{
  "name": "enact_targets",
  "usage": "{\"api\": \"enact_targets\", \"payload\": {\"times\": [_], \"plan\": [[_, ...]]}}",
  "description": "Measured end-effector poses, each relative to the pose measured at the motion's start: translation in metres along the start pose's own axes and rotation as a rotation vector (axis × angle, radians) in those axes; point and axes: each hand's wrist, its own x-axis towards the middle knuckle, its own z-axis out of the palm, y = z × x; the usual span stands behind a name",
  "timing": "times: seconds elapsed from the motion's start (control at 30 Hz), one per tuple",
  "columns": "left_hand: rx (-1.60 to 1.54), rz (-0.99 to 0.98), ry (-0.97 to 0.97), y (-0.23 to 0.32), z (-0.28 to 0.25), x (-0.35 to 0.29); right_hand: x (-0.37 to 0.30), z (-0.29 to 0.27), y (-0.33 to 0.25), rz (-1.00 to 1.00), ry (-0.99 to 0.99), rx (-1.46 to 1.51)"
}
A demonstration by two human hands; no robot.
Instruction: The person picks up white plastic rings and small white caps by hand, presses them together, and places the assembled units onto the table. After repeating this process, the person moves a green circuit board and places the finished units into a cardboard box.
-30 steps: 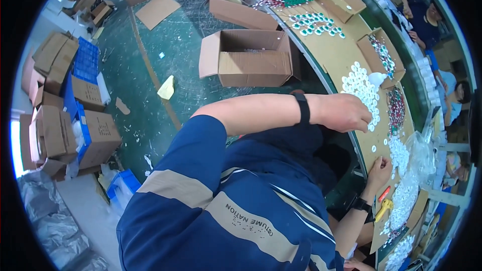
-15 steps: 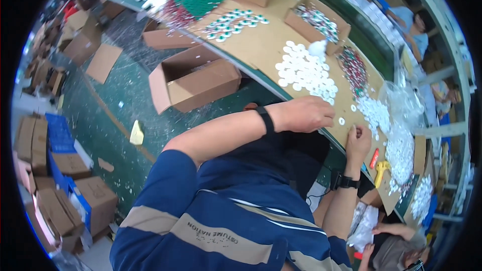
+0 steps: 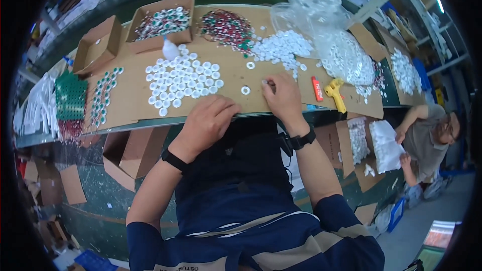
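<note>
My left hand [image 3: 211, 119] rests at the front edge of the cardboard-covered table [image 3: 131, 101], its fingers curled together; whatever they hold, if anything, is hidden. My right hand [image 3: 284, 96] lies on the cardboard to the right, thumb and fingers pinched. A tiny pale spot shows at its fingertips, too small to name. Between the hands, slightly beyond them, sits a single white ring-shaped piece [image 3: 245, 90], with another white ring [image 3: 250, 65] farther back. Many round white caps [image 3: 187, 78] are spread beyond my left hand. Past my right hand is a heap of small white pieces [image 3: 282, 48].
Right of my right hand lie a red object [image 3: 317, 89] and a yellow glue gun [image 3: 335, 94]. Behind are tangled red-and-green wired parts [image 3: 226, 29], a carton [image 3: 187, 37] of green-and-white discs and clear plastic bags [image 3: 316, 12]. A co-worker [image 3: 427, 138] handles white material at right.
The view has swung round, so the table now runs across the picture. Both hands stay near the table's front edge, fingers still curled.
</note>
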Motion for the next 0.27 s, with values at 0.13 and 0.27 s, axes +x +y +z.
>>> {"api": "enact_targets", "payload": {"times": [0.13, 0.27], "plan": [[0.024, -0.034, -0.014, -0.001, 0.022, 0.035, -0.001, 0.003, 0.007, 0.029, -0.026, 0.058], [0.053, -0.05, -0.135, -0.023, 0.038, 0.015, -0.005, 0.008, 0.015, 0.043, 0.032, 0.053]]}}
